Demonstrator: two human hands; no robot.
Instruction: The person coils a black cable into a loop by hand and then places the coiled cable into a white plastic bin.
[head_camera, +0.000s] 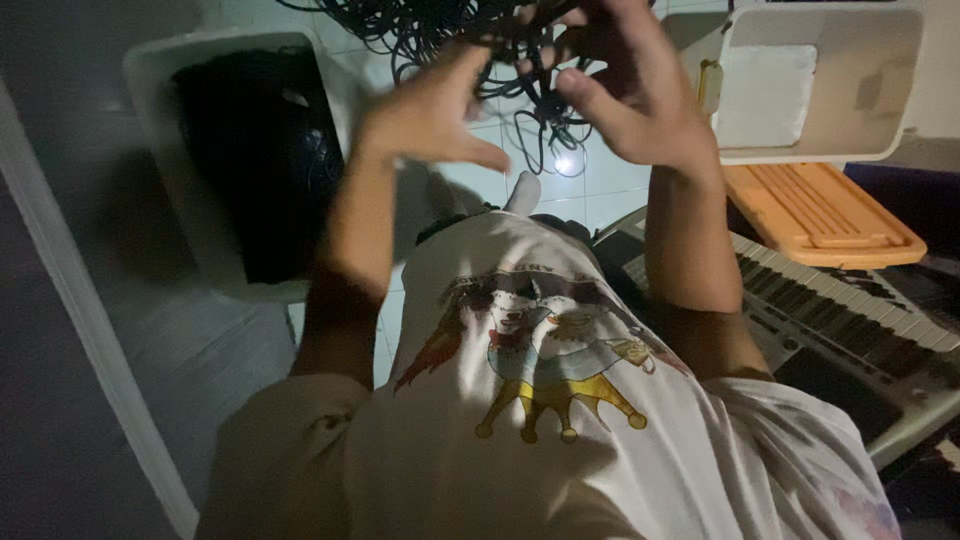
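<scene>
Up near top edge, both hands in tangle of black cables (450, 40) hanging over tiled floor (590, 185). Left hand (430, 115) blurred, fingers half curled among loops — actual grip cannot be told. Right hand (630, 95) pinches strand between thumb and fingers. Risk, as judged: pulling hard could tighten knots or drop bundle onto keyboard (850, 310) below. Tangle's upper part cut off by frame; white bin (150, 90) holds dark contents, unclear.
</scene>
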